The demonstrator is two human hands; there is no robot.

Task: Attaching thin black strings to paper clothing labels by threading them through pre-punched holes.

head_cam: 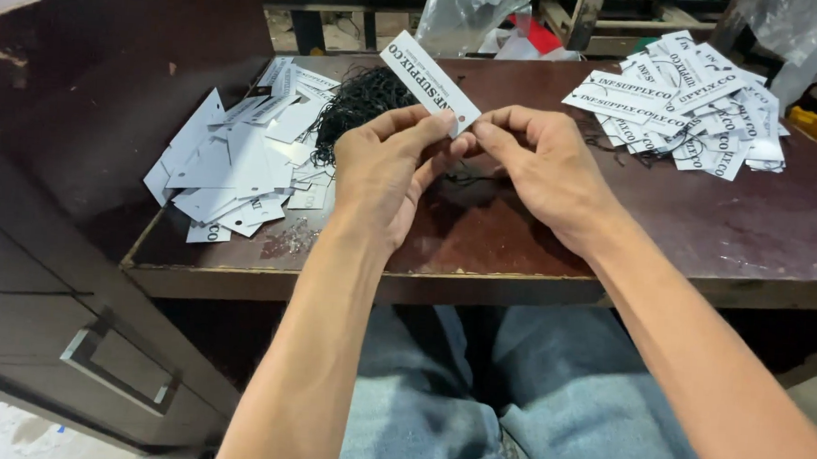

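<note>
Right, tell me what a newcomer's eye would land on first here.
First, the two hands at centre: the left hand and right hand pinch one white card tag by its lower end above the dark wooden table. Next, a black tangle of strings lies behind the left hand, with a pile of blank-side tags to the left and a pile of printed tags at far right.

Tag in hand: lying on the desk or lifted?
Lifted. Both hands, left and right, pinch the white tag by its lower end, tilted above the desk.
</note>
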